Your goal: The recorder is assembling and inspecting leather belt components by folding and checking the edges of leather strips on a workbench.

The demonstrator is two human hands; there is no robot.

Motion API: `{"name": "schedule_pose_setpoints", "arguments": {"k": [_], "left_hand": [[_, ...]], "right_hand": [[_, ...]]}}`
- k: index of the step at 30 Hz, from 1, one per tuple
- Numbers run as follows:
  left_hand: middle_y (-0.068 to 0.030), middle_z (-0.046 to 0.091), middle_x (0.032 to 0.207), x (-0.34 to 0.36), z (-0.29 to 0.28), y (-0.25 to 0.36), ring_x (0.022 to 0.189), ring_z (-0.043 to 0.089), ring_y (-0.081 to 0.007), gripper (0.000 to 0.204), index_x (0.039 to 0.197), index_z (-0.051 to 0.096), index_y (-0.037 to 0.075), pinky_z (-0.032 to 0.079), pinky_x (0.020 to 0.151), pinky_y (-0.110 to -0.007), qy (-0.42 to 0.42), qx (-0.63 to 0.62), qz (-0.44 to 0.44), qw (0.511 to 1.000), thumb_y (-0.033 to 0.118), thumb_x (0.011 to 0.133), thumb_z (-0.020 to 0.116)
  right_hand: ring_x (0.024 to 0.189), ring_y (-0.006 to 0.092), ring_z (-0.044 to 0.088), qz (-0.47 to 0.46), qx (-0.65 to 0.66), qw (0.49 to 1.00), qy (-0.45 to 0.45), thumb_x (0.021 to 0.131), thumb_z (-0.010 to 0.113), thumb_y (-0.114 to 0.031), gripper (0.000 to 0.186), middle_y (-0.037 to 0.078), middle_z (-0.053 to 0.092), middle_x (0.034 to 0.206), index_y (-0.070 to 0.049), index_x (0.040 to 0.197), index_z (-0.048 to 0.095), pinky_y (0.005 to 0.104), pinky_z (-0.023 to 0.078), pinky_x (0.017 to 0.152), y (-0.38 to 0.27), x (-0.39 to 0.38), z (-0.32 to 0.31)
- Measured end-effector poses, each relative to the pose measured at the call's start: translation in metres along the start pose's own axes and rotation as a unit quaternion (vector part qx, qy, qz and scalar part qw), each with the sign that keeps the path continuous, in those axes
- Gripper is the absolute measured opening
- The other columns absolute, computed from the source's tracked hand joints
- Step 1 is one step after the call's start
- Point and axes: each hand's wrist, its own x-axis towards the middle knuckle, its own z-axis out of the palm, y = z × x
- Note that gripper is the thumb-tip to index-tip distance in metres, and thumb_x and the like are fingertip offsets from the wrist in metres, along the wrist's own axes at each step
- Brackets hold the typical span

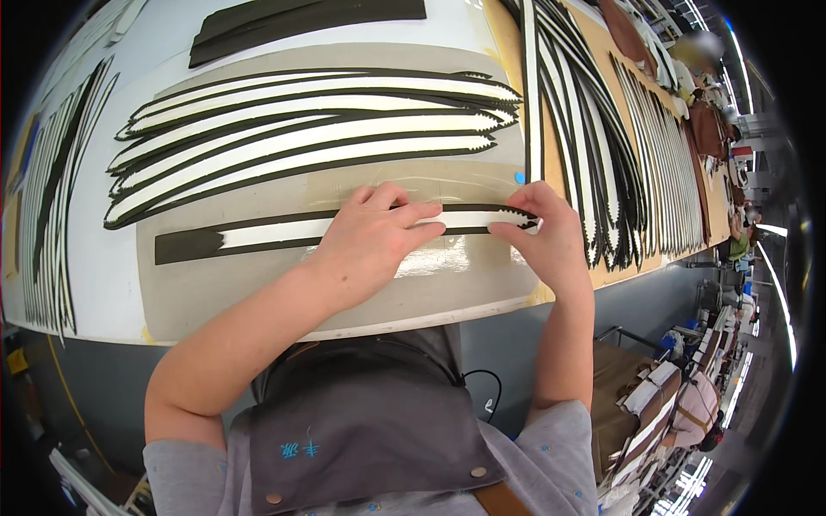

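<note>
A long black leather-like strip (pixel 284 234) with a white band down its middle lies across the table in front of me. Its left end is plain black; toward the right end the black edges are cut in small teeth. My left hand (pixel 370 236) rests over the middle of the strip, fingers and thumb stretched along it toward the right. At the toothed end, my right hand (pixel 551 236) closes thumb and fingers on the strip. Part of the strip is covered by my left hand. Just beyond lies a pile of similar strips (pixel 318 129).
A black folded piece (pixel 310 26) lies at the back. More strips hang in bundles (pixel 594 146) on the right, and further strips (pixel 64 206) lie at the left. A grey mat (pixel 206 297) covers the table up to its front edge. People work farther right.
</note>
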Motion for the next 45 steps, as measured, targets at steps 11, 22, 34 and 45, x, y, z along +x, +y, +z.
{"name": "schedule_pose_setpoints", "arguments": {"k": [11,22,34,45], "left_hand": [[0.0052,0.065,0.131,-0.004,0.003,-0.008,0.114,0.056,-0.0222,0.039,0.118,0.074,0.019,0.047,0.100,-0.039,0.017,-0.003,0.019,1.000,0.006,0.083,0.065],[-0.0090,0.060,0.119,0.000,0.003,-0.011,0.103,0.064,-0.0234,0.015,0.105,0.068,0.007,0.054,0.089,-0.034,-0.025,-0.291,-0.209,0.933,0.007,0.092,0.074],[-0.0107,0.061,0.136,-0.001,-0.013,-0.017,0.113,0.064,-0.0185,0.055,0.127,0.059,0.003,0.054,0.100,-0.034,0.016,-0.331,-0.155,0.931,0.000,0.079,0.086],[-0.0053,0.070,0.125,-0.027,-0.029,-0.026,0.113,0.065,-0.0249,0.039,0.118,0.072,0.008,0.055,0.093,-0.035,0.027,-0.255,-0.156,0.954,0.003,0.080,0.082]], "right_hand": [[0.127,0.0310,0.064,-0.198,-0.052,0.978,0.042,0.089,0.073,-0.005,0.044,0.017,0.071,0.128,0.000,0.133,0.066,0.0471,0.040,0.115,-0.020,-0.032,0.069],[0.149,0.0339,0.041,-0.233,-0.114,0.966,-0.007,0.090,0.076,-0.018,0.071,0.016,0.049,0.157,-0.004,0.153,0.046,0.0514,0.030,0.122,-0.018,-0.045,0.078],[0.148,0.0340,0.042,-0.233,-0.180,0.955,0.028,0.092,0.074,-0.031,0.066,0.012,0.051,0.155,-0.006,0.149,0.053,0.0500,0.030,0.122,-0.016,-0.052,0.087],[0.151,0.0335,0.037,-0.225,-0.188,0.956,0.009,0.094,0.072,-0.032,0.066,0.011,0.047,0.159,-0.007,0.151,0.050,0.0506,0.028,0.123,-0.018,-0.051,0.087]]}}
